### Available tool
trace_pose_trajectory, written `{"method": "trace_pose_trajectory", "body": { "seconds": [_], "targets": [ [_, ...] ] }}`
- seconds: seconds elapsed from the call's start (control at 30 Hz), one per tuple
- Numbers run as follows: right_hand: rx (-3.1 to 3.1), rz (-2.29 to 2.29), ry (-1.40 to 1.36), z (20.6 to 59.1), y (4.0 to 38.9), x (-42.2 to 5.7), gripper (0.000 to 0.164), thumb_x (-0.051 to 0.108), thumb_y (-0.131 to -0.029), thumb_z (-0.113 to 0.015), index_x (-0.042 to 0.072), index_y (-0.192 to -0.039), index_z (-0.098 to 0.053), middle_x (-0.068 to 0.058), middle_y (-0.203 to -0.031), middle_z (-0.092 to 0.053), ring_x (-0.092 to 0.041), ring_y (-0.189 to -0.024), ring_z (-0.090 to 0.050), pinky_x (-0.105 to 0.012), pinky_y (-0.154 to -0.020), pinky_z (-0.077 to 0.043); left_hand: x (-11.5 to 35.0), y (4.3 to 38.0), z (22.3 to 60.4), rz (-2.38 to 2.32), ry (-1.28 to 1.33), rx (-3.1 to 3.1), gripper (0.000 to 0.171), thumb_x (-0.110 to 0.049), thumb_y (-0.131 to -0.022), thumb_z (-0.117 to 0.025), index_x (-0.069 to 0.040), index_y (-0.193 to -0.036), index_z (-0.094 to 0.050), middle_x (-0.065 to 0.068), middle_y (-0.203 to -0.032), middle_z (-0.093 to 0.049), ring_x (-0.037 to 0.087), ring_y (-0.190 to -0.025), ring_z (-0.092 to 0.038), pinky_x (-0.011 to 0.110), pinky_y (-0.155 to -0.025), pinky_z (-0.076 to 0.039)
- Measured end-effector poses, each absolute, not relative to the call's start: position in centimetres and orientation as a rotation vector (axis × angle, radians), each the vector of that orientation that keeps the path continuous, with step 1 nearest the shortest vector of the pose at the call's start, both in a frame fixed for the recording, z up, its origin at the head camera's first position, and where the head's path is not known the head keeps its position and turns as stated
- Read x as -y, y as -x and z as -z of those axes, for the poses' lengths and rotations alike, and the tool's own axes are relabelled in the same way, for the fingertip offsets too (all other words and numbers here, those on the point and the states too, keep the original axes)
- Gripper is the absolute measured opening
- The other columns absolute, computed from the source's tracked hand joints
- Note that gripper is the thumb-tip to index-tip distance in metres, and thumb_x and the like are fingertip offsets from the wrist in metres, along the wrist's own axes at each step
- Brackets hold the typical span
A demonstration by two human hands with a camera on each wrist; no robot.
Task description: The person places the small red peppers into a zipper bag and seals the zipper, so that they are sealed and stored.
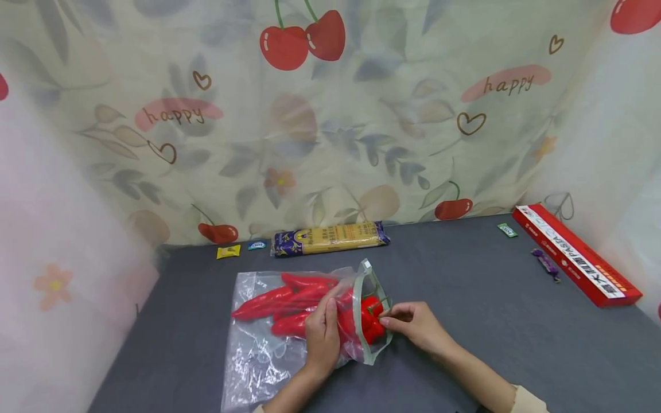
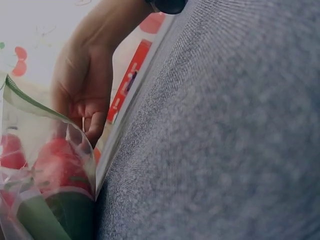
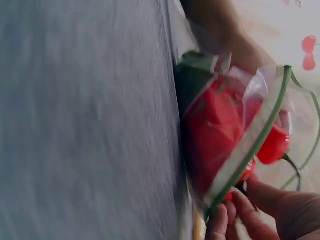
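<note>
A clear zip bag (image 1: 248, 367) lies on its side, its pale green-edged mouth facing right. Inside are several long red peppers (image 1: 265, 303). My left hand (image 1: 322, 335) grips the bag from outside just behind the mouth, thumb on top and peppers under the plastic. At the opening, a red pepper (image 1: 373, 330) with a green stem shows. My right hand (image 1: 420, 327) pinches this pepper's end between thumb and fingers. In the right wrist view, the fingertips (image 3: 242, 202) are close by the dark stem and the bag's zip edge (image 3: 250, 140).
Behind the bag lies a yellow and purple pasta pack (image 1: 335, 238), with a yellow sachet (image 1: 228, 252) and a blue sachet (image 1: 256, 245) to its left. At the right are a long red pasta box (image 1: 573, 252), a purple candy (image 1: 545, 265) and a green sachet (image 1: 507, 230). A printed curtain backs the dark table (image 1: 465, 269).
</note>
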State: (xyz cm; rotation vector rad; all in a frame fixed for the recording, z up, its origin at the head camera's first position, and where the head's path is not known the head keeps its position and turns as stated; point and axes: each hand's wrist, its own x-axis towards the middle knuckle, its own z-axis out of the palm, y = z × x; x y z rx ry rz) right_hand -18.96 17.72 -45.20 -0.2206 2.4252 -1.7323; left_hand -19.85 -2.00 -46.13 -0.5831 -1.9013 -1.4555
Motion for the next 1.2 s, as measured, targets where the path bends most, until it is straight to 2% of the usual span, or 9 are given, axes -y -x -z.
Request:
{"method": "trace_pose_trajectory", "body": {
  "seconds": [0.17, 0.27, 0.37, 0.5, 0.63, 0.77, 0.97, 1.07, 1.2],
  "targets": [
    [-2.521, 1.585, 0.198, 44.9, 19.0, -18.5, 0.043, 0.020, -0.079, -0.071, -0.008, -0.108, -0.059, -0.012, -0.086, -0.063, -0.008, -0.067, -0.058, -0.021, -0.058, -0.049, 1.9, 19.8, 46.0, 1.496, 0.561, 1.883, 0.032, 0.005, -0.092, -0.045, -0.002, -0.119, -0.059, 0.013, -0.113, -0.066, 0.017, -0.110, -0.061, 0.014, -0.096, -0.042],
    [-2.382, 1.622, 0.172, 44.8, 18.8, -18.6, 0.056, 0.017, -0.081, -0.068, -0.018, -0.118, -0.045, -0.011, -0.088, -0.066, -0.009, -0.073, -0.062, -0.026, -0.065, -0.055, 2.0, 19.7, 45.9, 1.522, 0.548, 1.879, 0.032, 0.004, -0.092, -0.045, -0.003, -0.120, -0.059, 0.013, -0.114, -0.065, 0.015, -0.111, -0.060, 0.014, -0.096, -0.042],
    [-2.241, 1.693, 0.184, 44.8, 18.7, -18.4, 0.051, 0.010, -0.085, -0.062, -0.023, -0.118, -0.042, -0.006, -0.080, -0.068, -0.006, -0.075, -0.062, -0.027, -0.068, -0.056, 2.1, 19.7, 45.9, 1.514, 0.559, 1.874, 0.033, 0.004, -0.091, -0.046, -0.003, -0.121, -0.058, 0.013, -0.114, -0.065, 0.015, -0.111, -0.059, 0.014, -0.096, -0.042],
    [-2.350, 1.786, 0.104, 44.2, 18.9, -18.0, 0.036, 0.001, -0.082, -0.056, -0.015, -0.114, -0.050, -0.002, -0.073, -0.066, -0.003, -0.067, -0.056, -0.020, -0.060, -0.051, 1.9, 19.7, 45.9, 1.403, 0.623, 1.944, 0.034, -0.001, -0.090, -0.051, -0.005, -0.124, -0.056, 0.010, -0.118, -0.064, 0.017, -0.111, -0.060, 0.017, -0.095, -0.044],
    [-2.510, 1.857, -0.059, 43.1, 19.4, -17.4, 0.034, -0.001, -0.080, -0.055, -0.002, -0.114, -0.051, -0.010, -0.079, -0.068, -0.009, -0.063, -0.055, -0.022, -0.056, -0.047, 1.4, 19.1, 45.8, 1.224, 0.664, 2.103, 0.043, -0.015, -0.086, -0.062, -0.008, -0.128, -0.053, 0.007, -0.126, -0.059, 0.020, -0.115, -0.057, 0.029, -0.093, -0.048],
    [-2.452, 1.934, -0.105, 42.3, 19.5, -17.2, 0.026, 0.004, -0.087, -0.051, -0.006, -0.111, -0.058, -0.010, -0.086, -0.069, -0.007, -0.066, -0.060, -0.021, -0.060, -0.051, 0.8, 18.4, 46.0, 1.083, 0.659, 2.226, 0.051, -0.023, -0.082, -0.067, -0.008, -0.129, -0.052, 0.008, -0.133, -0.053, 0.020, -0.123, -0.051, 0.040, -0.094, -0.048],
    [-2.315, 1.951, -0.038, 41.4, 19.2, -17.7, 0.043, 0.027, -0.092, -0.052, -0.008, -0.117, -0.058, -0.016, -0.106, -0.067, -0.006, -0.079, -0.065, -0.020, -0.072, -0.054, 0.6, 18.2, 45.0, 1.122, 0.599, 2.339, 0.053, -0.022, -0.081, -0.068, -0.004, -0.129, -0.051, 0.011, -0.133, -0.052, 0.024, -0.123, -0.051, 0.044, -0.096, -0.045],
    [-2.488, 1.775, 0.063, 40.9, 19.6, -18.0, 0.037, 0.022, -0.086, -0.063, -0.006, -0.110, -0.063, -0.018, -0.104, -0.068, -0.006, -0.077, -0.063, -0.020, -0.069, -0.054, 1.2, 19.1, 43.1, 1.240, 0.539, 2.410, 0.050, -0.020, -0.082, -0.064, -0.004, -0.128, -0.052, 0.011, -0.132, -0.053, 0.026, -0.123, -0.050, 0.045, -0.099, -0.043],
    [-2.596, 1.624, 0.197, 39.6, 20.5, -18.6, 0.028, 0.016, -0.086, -0.063, -0.005, -0.104, -0.067, -0.018, -0.099, -0.069, -0.010, -0.074, -0.060, -0.022, -0.064, -0.052, 2.0, 23.1, 40.2, 1.335, 0.512, 2.487, 0.042, -0.016, -0.086, -0.058, -0.003, -0.125, -0.054, 0.013, -0.129, -0.055, 0.029, -0.124, -0.049, 0.045, -0.103, -0.039]
  ]
}}
